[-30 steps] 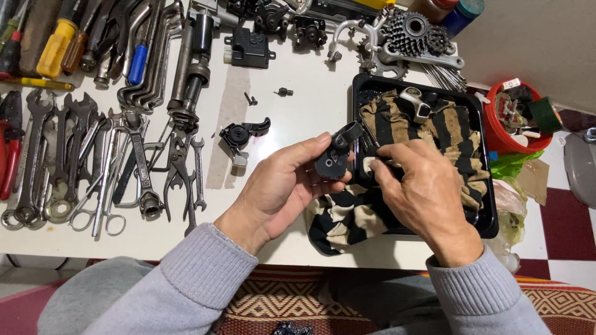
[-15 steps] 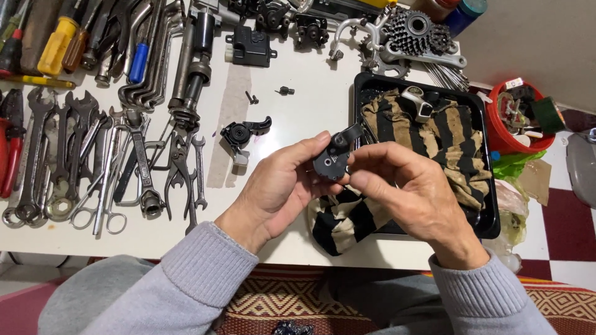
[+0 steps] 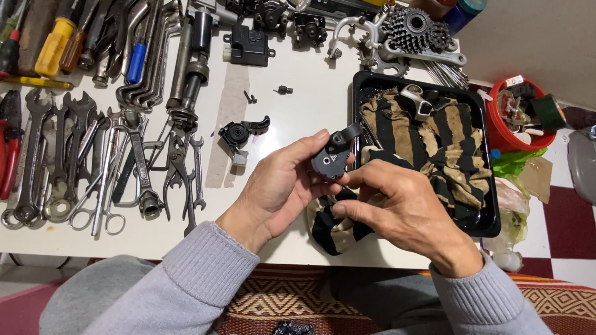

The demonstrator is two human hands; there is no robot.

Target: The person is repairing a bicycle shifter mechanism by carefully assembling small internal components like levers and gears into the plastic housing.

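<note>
My left hand (image 3: 279,186) grips a small black shifter part (image 3: 333,156) with a short lever, held just above the table's front edge. My right hand (image 3: 397,211) closes around the same part from the right, fingertips pressed against its lower side. Under both hands a black-and-tan striped rag (image 3: 434,142) spills out of a black tray (image 3: 490,226). A second black shifter piece (image 3: 239,133) lies on the white table (image 3: 298,105) just left of my left hand.
Wrenches, pliers and scissors (image 3: 93,167) lie in rows at the left, screwdrivers (image 3: 53,43) at the top left. A cassette cog set (image 3: 415,31) and brake parts sit at the back. A red bucket (image 3: 518,118) stands right of the tray.
My right hand slid left and lower over the part, its fingers now under it. The left hand kept its grip and barely moved.
</note>
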